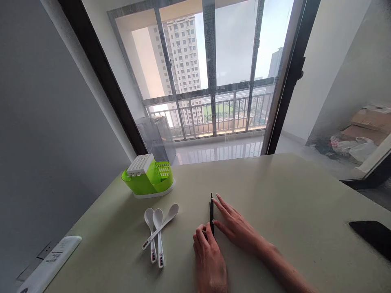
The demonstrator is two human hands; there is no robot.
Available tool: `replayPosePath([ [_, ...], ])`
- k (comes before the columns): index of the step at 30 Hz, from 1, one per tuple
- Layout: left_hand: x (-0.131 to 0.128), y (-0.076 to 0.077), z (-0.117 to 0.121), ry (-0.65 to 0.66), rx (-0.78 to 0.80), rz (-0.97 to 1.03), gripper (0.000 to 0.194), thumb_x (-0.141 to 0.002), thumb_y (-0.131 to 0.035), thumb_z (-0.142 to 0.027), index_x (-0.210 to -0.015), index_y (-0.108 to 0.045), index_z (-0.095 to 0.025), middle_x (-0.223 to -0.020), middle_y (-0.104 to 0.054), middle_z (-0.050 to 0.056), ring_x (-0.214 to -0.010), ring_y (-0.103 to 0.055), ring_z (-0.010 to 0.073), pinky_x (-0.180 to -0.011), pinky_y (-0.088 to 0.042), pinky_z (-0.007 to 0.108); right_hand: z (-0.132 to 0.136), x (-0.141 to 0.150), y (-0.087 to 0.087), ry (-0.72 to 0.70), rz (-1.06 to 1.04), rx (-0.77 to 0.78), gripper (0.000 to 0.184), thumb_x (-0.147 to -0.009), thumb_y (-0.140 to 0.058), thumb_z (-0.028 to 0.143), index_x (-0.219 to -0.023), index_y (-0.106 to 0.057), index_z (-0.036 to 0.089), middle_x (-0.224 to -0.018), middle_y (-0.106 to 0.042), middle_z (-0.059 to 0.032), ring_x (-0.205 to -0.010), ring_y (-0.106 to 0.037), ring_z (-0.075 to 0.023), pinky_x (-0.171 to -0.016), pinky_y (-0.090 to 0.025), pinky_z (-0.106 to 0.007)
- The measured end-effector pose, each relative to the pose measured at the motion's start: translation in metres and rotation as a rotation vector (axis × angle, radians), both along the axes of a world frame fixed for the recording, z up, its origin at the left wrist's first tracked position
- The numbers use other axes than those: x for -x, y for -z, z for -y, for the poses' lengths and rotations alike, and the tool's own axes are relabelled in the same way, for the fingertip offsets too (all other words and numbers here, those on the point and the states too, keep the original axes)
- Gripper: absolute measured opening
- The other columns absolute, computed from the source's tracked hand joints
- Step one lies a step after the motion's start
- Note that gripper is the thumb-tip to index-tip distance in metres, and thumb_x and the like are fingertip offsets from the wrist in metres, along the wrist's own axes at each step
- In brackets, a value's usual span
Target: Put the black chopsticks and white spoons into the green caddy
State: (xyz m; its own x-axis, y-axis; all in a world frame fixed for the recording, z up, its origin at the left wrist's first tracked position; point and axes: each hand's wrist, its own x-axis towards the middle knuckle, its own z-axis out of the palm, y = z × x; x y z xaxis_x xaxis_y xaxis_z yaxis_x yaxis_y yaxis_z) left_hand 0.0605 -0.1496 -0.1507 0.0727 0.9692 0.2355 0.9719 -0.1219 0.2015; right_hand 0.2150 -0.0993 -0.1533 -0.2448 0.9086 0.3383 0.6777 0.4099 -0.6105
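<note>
A narrow bundle of black chopsticks (211, 209) lies lengthwise on the table between my hands, pointing away from me. My left hand (209, 254) has its fingers curled and pinched around the near end, which it partly hides. Along the right side of the bundle, my right hand (236, 226) is stretched out, its fingertips touching or nearly touching the chopsticks. To the left lie three white spoons: one spoon (166, 221) crosses over the handles of another spoon (149, 219) and a third spoon (159, 228).
A green and white utensil holder (146, 183) stands at the table's back left. A white power strip or similar long box (51, 260) lies at the left edge, and a dark flat object (372, 238) at the right. Beyond the table (244, 179) is a glass balcony door.
</note>
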Motion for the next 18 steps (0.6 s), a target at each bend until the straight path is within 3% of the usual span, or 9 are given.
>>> replayPosePath([
  [6, -0.004, 0.013, 0.001, -0.068, -0.228, -0.143, 0.048, -0.097, -0.04, -0.005, -0.141, -0.058, -0.012, -0.156, -0.044, 0.021, -0.143, -0.042, 0.0348, -0.106, -0.048, 0.052, -0.001, -0.001, 0.006, 0.01, 0.017, -0.008, 0.069, -0.104, -0.045, 0.05, -0.164, -0.018, 0.03, -0.171, -0.016, -0.0064, -0.156, -0.023, -0.025, -0.123, -0.034, -0.047],
  [11, -0.002, 0.017, 0.002, -0.007, -0.296, -0.1, 0.049, -0.101, -0.044, -0.025, -0.146, -0.052, -0.007, -0.164, -0.03, 0.024, -0.148, -0.034, 0.0371, -0.108, -0.047, 0.053, 0.0, -0.002, 0.001, -0.042, 0.101, -0.032, 0.06, -0.105, -0.046, 0.048, -0.159, -0.036, 0.026, -0.17, -0.022, -0.0084, -0.156, -0.022, -0.0257, -0.125, -0.031, -0.046],
  [14, 0.014, 0.005, -0.003, 0.052, -0.314, -0.054, 0.056, -0.101, -0.046, -0.035, -0.151, -0.045, -0.01, -0.166, -0.026, 0.022, -0.15, -0.03, 0.0365, -0.11, -0.045, 0.053, 0.002, -0.002, -0.006, -0.064, 0.127, -0.033, 0.053, -0.106, -0.044, 0.044, -0.157, -0.042, 0.027, -0.17, -0.022, -0.0075, -0.156, -0.022, -0.0252, -0.125, -0.03, -0.046],
  [18, 0.062, -0.026, -0.025, 0.034, -0.336, -0.061, 0.057, -0.101, -0.048, -0.04, -0.15, -0.046, -0.011, -0.163, -0.031, 0.022, -0.151, -0.028, 0.0363, -0.116, -0.038, 0.055, 0.003, -0.002, -0.009, -0.029, 0.072, 0.002, 0.053, -0.107, -0.04, 0.045, -0.157, -0.041, 0.027, -0.169, -0.026, -0.0072, -0.154, -0.028, -0.0249, -0.123, -0.035, -0.046],
])
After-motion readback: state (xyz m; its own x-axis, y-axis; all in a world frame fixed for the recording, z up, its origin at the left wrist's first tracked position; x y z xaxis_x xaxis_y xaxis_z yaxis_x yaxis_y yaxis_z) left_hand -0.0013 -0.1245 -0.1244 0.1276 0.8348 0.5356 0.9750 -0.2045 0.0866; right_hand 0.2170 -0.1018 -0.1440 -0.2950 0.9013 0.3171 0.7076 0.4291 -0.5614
